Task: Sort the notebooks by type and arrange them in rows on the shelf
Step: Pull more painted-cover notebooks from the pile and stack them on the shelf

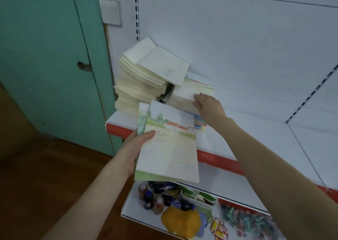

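Smooth white shelf, ragged cream notebook stack

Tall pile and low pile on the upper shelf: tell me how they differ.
The tall pile rises far above the low pile. The tall pile's top covers are plain cream; the low pile's shows a painted landscape. Only the low pile is held, by the right hand. Both sit on the white shelf.
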Action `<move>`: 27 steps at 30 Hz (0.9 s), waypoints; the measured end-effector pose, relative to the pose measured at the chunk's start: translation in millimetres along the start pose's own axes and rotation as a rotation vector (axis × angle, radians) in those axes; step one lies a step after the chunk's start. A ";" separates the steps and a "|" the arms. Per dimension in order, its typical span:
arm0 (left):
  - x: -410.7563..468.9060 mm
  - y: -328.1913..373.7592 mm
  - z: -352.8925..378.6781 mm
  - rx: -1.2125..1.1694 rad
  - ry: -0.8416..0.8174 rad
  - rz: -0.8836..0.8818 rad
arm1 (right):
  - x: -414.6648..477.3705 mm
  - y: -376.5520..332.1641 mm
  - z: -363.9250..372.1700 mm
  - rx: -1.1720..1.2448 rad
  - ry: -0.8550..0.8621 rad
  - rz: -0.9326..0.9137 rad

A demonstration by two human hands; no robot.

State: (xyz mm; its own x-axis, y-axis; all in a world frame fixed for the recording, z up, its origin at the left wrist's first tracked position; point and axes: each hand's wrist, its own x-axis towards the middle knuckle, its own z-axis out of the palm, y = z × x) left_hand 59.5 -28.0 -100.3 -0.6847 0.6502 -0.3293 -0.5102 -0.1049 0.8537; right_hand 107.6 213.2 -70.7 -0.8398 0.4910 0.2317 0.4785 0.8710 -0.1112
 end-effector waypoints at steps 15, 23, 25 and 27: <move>-2.0 -5.5 6.3 -0.042 -0.163 -0.013 | -152.5 -38.0 -30.7 0.012 -0.079 -0.385; -5.2 -8.1 -6.3 0.019 -0.030 -0.036 | -134.1 -48.4 -41.3 0.474 -0.258 -0.217; -6.1 -8.1 -11.1 0.015 -0.008 -0.050 | -106.7 -43.8 -39.0 0.452 -0.150 -0.107; -7.5 -6.8 -15.7 0.015 0.006 -0.054 | -75.5 -36.4 -33.5 0.364 -0.028 -0.027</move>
State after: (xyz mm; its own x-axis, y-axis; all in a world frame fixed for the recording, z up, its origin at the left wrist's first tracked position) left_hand 60.0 -44.0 -109.9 -0.6594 0.6500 -0.3777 -0.5388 -0.0582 0.8404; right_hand 162.2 143.8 -51.8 -0.8599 0.4638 0.2134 0.3380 0.8305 -0.4428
